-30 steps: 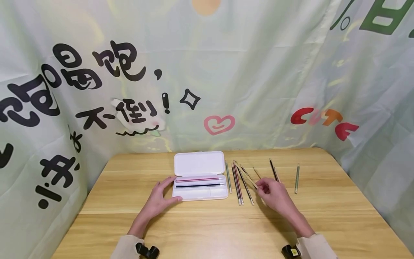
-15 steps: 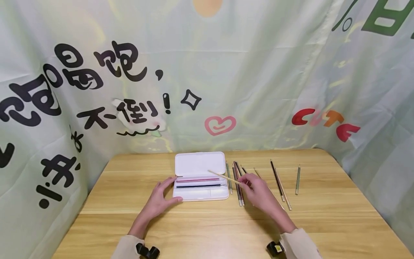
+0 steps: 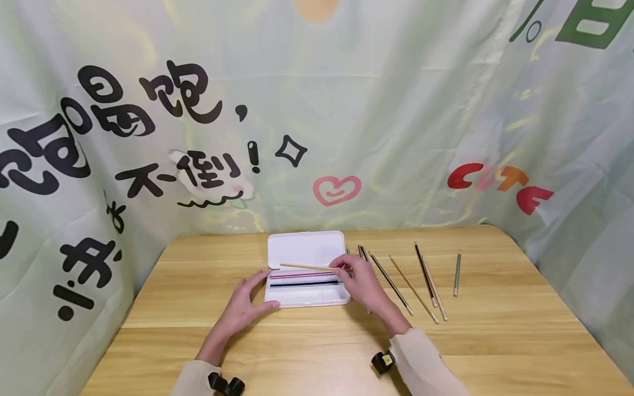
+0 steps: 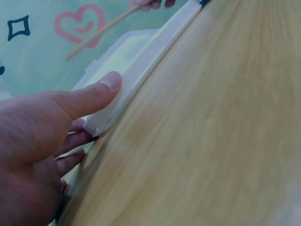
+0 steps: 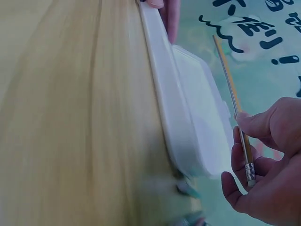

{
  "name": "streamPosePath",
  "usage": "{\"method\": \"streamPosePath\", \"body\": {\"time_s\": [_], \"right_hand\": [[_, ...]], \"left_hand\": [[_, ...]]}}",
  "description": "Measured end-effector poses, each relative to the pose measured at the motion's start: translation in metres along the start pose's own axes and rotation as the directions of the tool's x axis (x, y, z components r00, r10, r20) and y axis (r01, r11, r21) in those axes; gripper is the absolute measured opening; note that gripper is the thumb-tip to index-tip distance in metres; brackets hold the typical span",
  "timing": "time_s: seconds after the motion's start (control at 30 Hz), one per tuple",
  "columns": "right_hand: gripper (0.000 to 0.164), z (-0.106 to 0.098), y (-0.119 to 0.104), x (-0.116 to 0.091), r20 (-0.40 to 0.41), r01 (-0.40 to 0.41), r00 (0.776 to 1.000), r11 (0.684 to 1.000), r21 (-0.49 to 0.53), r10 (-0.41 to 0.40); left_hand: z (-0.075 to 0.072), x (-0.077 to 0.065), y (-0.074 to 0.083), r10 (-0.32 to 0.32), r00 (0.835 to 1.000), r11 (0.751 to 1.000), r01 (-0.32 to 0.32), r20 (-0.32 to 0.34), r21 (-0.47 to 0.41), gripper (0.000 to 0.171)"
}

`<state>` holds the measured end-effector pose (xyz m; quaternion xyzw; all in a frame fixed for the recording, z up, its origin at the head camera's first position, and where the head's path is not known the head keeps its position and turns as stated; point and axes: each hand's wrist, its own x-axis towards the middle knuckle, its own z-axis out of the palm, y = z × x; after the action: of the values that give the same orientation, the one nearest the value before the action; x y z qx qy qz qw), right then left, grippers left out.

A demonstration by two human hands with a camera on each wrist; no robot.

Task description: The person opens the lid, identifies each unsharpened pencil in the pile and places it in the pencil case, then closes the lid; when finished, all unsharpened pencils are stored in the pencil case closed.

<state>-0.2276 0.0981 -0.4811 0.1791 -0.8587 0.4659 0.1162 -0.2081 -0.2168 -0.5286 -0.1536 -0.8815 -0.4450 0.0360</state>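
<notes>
Yellow pencil (image 3: 304, 266): moved left since the earlier frame, from over the right edge of the pencil case (image 3: 304, 247) to above its hinge line.
Right hand (image 3: 360, 280): pinching the pencil near the eraser end, at the right edge of the case.
Left hand (image 3: 244, 302): spread wide, gripping the left end of the case.
Case contents: pink pencil (image 3: 302, 274), dark pencil (image 3: 303, 284).
Loose pencils (image 3: 413, 289): on the desk (image 3: 277, 352), right of the case.

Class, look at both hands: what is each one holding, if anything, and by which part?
The right hand holds a tan pencil toward its eraser end. The left hand grips the open white case at its left end.
</notes>
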Motion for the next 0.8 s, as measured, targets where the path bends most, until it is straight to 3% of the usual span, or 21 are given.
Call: {"method": "streamPosePath", "body": {"time_s": [0.3,0.6,0.8], "right_hand": [[0.006,0.030,0.001,0.013,0.088,0.045,0.996,0.986,-0.158,-0.031],[0.005,0.036,-0.006,0.013,0.116,0.046,0.993,0.952,-0.303,-0.011],[0.006,0.036,-0.005,0.012,0.109,0.033,0.994,0.950,-0.312,0.001]], "left_hand": [[0.000,-0.003,-0.006,-0.015,1.000,1.000,0.015,0.001,0.009,0.087],[-0.001,-0.001,-0.003,-0.040,0.999,0.999,0.039,0.015,0.005,0.087],[-0.001,0.000,0.000,-0.046,0.999,0.999,0.046,0.020,0.001,0.087]]}}
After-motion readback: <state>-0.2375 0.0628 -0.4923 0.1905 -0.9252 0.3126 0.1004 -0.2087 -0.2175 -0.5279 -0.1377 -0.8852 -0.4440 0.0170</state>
